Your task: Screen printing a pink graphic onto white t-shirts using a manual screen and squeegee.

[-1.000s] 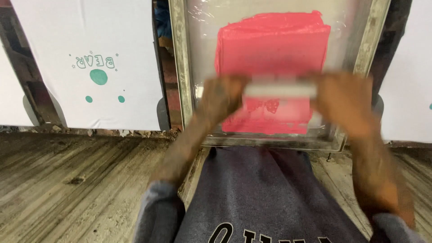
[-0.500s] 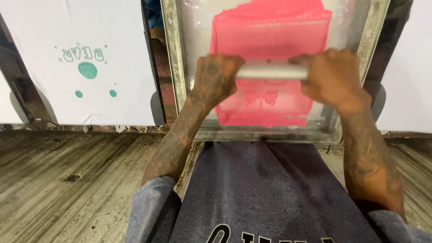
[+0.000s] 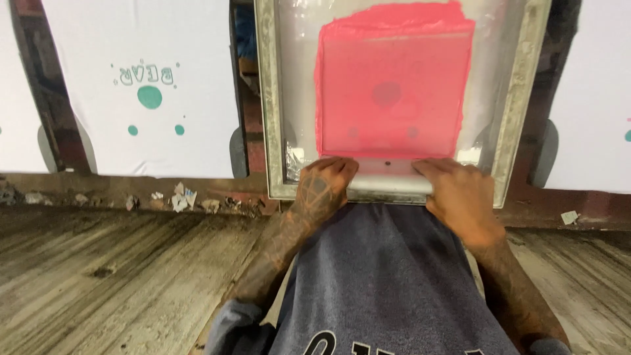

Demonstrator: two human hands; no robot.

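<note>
A metal-framed printing screen (image 3: 271, 98) lies in front of me, its mesh covered by a wide patch of pink ink (image 3: 394, 85). A pale squeegee (image 3: 388, 176) rests across the near end of the screen, just below the ink. My left hand (image 3: 323, 185) grips the squeegee's left end and my right hand (image 3: 460, 197) grips its right end. Both forearms reach forward over my grey shirt (image 3: 388, 283).
To the left, a white shirt (image 3: 141, 85) on a platen carries a teal print of dots and letters. Another white shirt (image 3: 591, 98) shows at the right edge. Paper scraps (image 3: 181, 197) lie along the ledge, and a worn wooden floor (image 3: 98, 276) runs below.
Both hands have pulled the squeegee toward me, from the middle of the pink ink to the screen's near end, leaving the ink spread smooth.
</note>
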